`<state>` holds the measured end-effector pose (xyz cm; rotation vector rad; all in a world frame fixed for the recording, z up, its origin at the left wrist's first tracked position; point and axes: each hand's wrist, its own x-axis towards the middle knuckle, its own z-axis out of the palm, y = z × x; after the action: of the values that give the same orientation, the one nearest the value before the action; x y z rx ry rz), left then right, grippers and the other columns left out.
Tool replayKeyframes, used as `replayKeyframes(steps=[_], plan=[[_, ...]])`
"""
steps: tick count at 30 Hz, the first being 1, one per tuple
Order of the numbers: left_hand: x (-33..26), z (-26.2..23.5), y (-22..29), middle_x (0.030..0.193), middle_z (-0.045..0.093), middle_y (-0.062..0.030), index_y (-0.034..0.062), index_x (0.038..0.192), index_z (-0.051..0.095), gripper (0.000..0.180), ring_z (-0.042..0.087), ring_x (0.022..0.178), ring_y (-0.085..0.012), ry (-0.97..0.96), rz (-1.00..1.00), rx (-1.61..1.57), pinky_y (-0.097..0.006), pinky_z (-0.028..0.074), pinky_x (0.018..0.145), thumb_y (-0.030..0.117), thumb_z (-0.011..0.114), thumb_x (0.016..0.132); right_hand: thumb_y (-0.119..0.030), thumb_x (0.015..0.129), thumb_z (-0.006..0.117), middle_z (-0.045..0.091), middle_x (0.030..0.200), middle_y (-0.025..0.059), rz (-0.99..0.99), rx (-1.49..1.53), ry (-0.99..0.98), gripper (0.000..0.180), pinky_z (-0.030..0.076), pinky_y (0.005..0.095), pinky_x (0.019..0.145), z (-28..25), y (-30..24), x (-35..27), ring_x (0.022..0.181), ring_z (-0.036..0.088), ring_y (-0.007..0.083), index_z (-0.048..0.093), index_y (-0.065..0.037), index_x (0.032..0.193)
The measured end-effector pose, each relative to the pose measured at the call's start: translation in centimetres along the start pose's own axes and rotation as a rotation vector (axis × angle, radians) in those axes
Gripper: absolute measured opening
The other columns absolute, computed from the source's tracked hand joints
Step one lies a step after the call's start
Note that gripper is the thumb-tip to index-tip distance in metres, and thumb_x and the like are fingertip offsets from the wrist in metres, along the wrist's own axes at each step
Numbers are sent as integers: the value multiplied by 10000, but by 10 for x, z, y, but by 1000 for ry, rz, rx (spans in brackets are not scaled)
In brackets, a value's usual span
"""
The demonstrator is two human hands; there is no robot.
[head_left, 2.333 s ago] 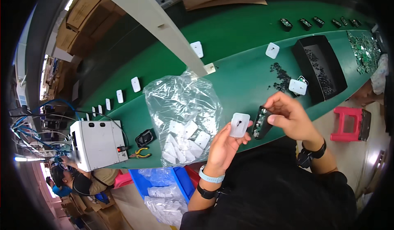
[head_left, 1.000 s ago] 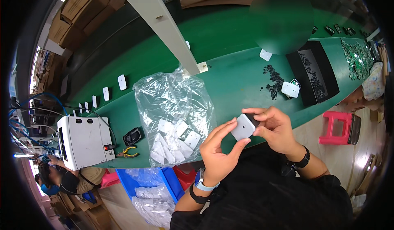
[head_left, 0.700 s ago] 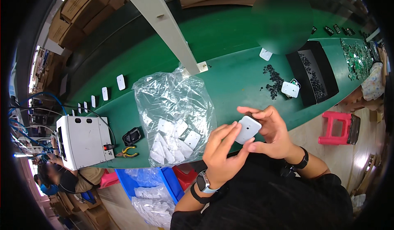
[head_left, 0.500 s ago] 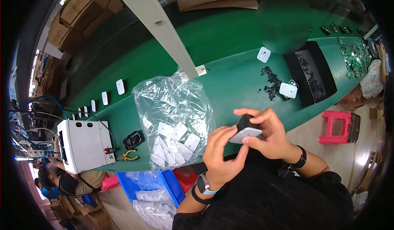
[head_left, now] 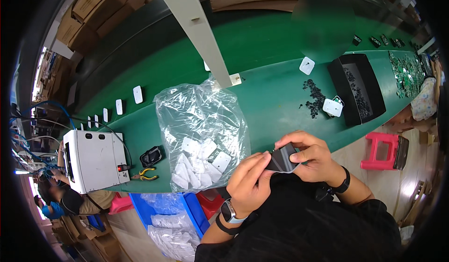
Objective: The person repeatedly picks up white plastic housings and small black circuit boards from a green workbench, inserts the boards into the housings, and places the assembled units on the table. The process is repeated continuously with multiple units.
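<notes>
our fingers are closed on one thing, the black case (head_left: 281, 159), which we hold tilted over the near edge of the table (head_left: 276, 105), in front of our body. our right hand (head_left: 314, 163) grasps its right end, thumb pressed on the dark face; our left hand (head_left: 250, 178) pinches the left end with the fingertips. a pale cover (head_left: 287, 172) shows as a thin rim along the case's near edge; whether it sits flush all round we cannot tell, since our hands and the angle hide much of it. to do this well, we would probably press evenly from end to end, let the right hand steady the case, and feel along the seam for a gap before easing our grip.

just left of our hands lies the clear bag (head_left: 201, 114) with white plates (head_left: 191, 145) in it. beyond them to the right, black bits (head_left: 314, 96) lie loose near the black tray (head_left: 340, 86), and a white piece (head_left: 333, 107) rests just beside it. farther left are the pliers (head_left: 149, 174) and the white machine (head_left: 96, 163).
</notes>
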<state>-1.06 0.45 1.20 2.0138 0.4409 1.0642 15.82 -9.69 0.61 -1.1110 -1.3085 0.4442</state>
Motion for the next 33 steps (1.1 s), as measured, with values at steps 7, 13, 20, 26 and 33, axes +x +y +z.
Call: replayKeyframes(steps=[7,13,20,26,33], plan=[[-2,0,-3,987,717,-199,-69,1061,718,294,739,927,-334,86,55,16,-383,611,814,-116,729,771,10,816,817,676,1203,238,-52,0,9,368,588,424,857,7,7,1,1050,706,364,612,-118,1093],[2,-7,-4,1007,706,-179,-71,1146,693,304,725,950,-311,29,-60,-31,-362,589,839,-63,723,843,-7,797,838,679,1216,235,-8,-64,-45,401,585,421,847,5,6,11,1014,712,358,633,-102,1129],[6,-22,-30,1255,580,-149,-33,1399,565,519,702,984,-191,-277,-450,-456,-297,574,808,24,731,911,-54,789,850,681,1251,143,261,-194,-247,432,573,352,891,1,-2,25,1049,698,285,717,-73,1200],[4,-22,-39,1153,575,-108,-77,1354,567,409,683,873,-115,-263,-629,-588,-237,551,725,-9,667,962,-47,797,837,689,1186,106,386,-98,-254,465,567,325,838,9,1,32,982,691,214,706,-68,1243],[-4,-9,-49,1121,607,-113,-87,1314,570,360,670,829,-88,-169,-899,-777,-227,517,685,84,648,1007,-18,812,823,692,1190,90,750,93,-297,488,545,339,934,5,12,41,1046,669,162,672,-25,1276]])
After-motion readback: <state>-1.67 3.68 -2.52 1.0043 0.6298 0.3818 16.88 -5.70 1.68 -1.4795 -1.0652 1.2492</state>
